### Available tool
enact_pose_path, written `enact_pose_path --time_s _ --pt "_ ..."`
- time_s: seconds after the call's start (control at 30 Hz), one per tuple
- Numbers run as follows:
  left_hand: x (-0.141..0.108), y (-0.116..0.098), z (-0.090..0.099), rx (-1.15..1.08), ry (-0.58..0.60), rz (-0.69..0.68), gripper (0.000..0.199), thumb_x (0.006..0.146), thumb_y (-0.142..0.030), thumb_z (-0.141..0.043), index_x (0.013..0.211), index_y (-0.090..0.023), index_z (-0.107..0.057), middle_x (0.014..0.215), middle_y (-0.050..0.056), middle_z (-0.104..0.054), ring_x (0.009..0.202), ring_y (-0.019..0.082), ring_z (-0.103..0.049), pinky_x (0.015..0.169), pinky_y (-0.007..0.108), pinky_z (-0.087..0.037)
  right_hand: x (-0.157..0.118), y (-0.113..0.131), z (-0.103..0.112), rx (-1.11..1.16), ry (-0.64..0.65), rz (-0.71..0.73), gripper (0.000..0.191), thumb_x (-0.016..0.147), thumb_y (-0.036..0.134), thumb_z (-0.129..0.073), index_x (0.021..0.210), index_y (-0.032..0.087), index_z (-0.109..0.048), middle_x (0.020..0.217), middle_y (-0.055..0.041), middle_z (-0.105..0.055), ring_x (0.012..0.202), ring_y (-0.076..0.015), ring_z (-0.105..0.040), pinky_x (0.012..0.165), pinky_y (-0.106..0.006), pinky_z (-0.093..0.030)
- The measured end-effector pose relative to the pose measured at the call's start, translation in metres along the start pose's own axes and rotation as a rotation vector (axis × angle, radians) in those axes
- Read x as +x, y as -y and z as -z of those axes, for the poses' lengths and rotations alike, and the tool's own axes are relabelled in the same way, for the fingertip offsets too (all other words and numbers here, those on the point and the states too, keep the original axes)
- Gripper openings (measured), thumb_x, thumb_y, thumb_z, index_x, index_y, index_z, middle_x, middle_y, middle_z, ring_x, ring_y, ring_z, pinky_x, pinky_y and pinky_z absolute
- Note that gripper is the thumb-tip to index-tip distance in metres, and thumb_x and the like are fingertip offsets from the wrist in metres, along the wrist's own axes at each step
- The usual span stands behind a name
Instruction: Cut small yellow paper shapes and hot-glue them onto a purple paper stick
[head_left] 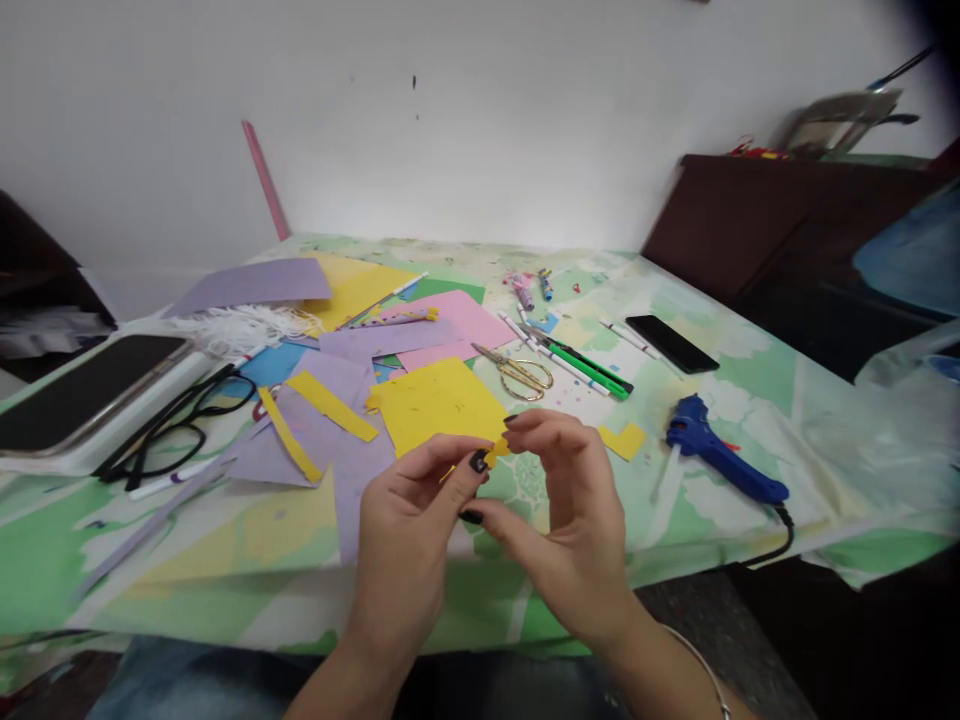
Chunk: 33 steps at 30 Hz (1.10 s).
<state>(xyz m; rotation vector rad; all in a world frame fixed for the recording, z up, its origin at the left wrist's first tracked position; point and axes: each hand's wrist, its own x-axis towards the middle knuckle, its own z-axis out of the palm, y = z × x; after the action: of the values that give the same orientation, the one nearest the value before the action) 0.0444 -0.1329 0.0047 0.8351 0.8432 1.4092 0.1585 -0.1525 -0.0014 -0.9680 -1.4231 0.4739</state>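
Observation:
My left hand (412, 530) pinches a small yellow paper piece (498, 449) between thumb and fingertips, above the near part of the table. My right hand (574, 510) is curved around the other side, its fingertips at the edge of the piece. The right thumb stays apart from those fingers, below the left thumb. Part of the yellow piece is hidden behind the left fingers. Just beyond the hands lies a yellow paper sheet (442, 400). Gold-handled scissors (517, 374) rest at its upper right corner, and a yellow paper scrap (624, 440) lies right of my right hand.
A blue glue gun (724, 455) with a cord lies at the right. A green utility knife (585, 366), markers and a black phone (673, 343) lie further back. On the left are eyeglasses (180, 420), yellow strips (332, 406), purple paper (262, 280) and a larger phone (90, 390).

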Motion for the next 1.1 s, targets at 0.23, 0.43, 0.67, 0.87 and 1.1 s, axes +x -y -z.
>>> enact_pose_path --time_s 0.23,0.43,0.67,0.87,1.1 --pt "-0.002 0.002 0.006 0.039 0.059 -0.09 0.008 0.072 -0.022 -0.077 0.08 -0.024 -0.078 0.078 -0.001 -0.073 0.076 0.01 -0.065 0.07 0.015 -0.052 0.005 -0.003 0.004 -0.077 -0.072 0.133 0.028 0.077 0.01 -0.071 0.089 0.023 -0.048 0.101 -0.0039 -0.054 0.098 -0.0193 -0.056 0.085 -0.039 -0.048" --pt "-0.004 0.003 0.004 0.162 0.027 -0.184 0.01 0.075 -0.017 -0.073 0.08 -0.026 -0.077 0.078 -0.002 -0.071 0.076 0.011 -0.064 0.07 0.017 -0.052 0.003 0.003 0.008 -0.283 -0.037 0.307 0.027 0.073 0.006 -0.067 0.091 0.02 -0.053 0.1 -0.0068 -0.056 0.097 -0.0211 -0.057 0.082 -0.04 -0.049" --pt "-0.011 0.001 0.001 0.507 -0.079 -0.514 0.021 0.077 -0.009 -0.069 0.082 -0.028 -0.076 0.081 -0.002 -0.07 0.078 0.013 -0.062 0.072 0.022 -0.05 0.001 0.01 0.005 -0.349 -0.104 0.21 0.01 0.076 0.013 -0.066 0.081 0.019 -0.059 0.099 -0.0084 -0.054 0.096 -0.0218 -0.056 0.081 -0.04 -0.048" --pt "-0.012 0.002 0.002 0.61 -0.046 -0.581 0.027 0.076 -0.006 -0.068 0.086 -0.03 -0.075 0.08 -0.003 -0.068 0.076 0.013 -0.061 0.07 0.024 -0.047 0.002 0.012 0.004 -0.4 -0.124 0.203 0.01 0.077 0.011 -0.063 0.084 0.018 -0.061 0.1 -0.0087 -0.054 0.097 -0.0216 -0.055 0.08 -0.04 -0.047" --pt "-0.011 0.001 0.003 0.554 -0.022 -0.522 0.024 0.075 -0.007 -0.068 0.083 -0.029 -0.075 0.083 -0.001 -0.069 0.08 0.016 -0.062 0.076 0.027 -0.047 0.004 0.011 0.006 -0.403 -0.109 0.204 0.013 0.079 0.009 -0.059 0.085 0.02 -0.06 0.1 -0.0084 -0.055 0.097 -0.0226 -0.056 0.082 -0.042 -0.047"
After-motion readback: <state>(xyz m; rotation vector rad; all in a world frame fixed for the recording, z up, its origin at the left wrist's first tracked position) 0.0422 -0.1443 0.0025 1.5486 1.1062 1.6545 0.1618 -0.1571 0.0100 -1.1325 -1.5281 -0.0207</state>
